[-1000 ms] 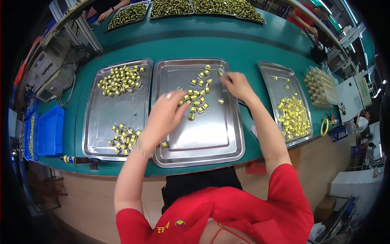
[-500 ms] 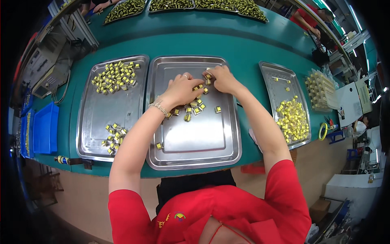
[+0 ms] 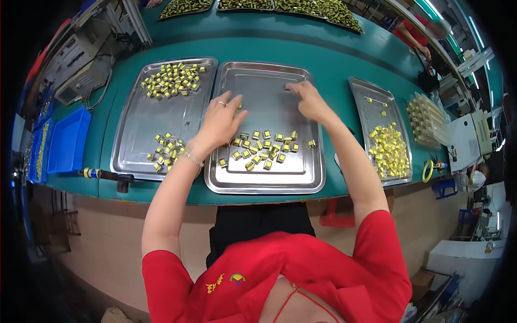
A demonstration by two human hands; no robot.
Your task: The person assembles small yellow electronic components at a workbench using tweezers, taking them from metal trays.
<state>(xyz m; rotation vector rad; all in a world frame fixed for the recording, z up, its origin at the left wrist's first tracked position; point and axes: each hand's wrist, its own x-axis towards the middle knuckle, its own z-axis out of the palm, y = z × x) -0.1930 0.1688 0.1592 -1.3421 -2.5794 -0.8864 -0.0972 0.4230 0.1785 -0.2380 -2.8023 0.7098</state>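
My left hand (image 3: 221,121) is over the left part of the middle metal tray (image 3: 264,185), its fingers spread. One small yellow-topped component (image 3: 239,106) shows beside its fingers; whether they touch it I cannot tell. Toward the tray's far right, my right hand (image 3: 312,102) has its index finger stretched out to the left and the other fingers partly curled. Its fingertips are blurred, and I make out nothing held in them. Between and nearer than my hands, several loose yellow-and-metal components (image 3: 267,151) lie spread across the tray.
Left of the middle tray, another metal tray (image 3: 134,129) carries two groups of components. On the right, a smaller tray (image 3: 371,129) holds a yellow pile. Blue bins (image 3: 70,140) stand far left; full trays (image 3: 301,8) line the back. A person (image 3: 414,35) works at far right.
My hands have moved apart, the left one backward from the parts and the right one outward. The gathered components now lie spread out nearer me in the tray. The whole view has shifted slightly.
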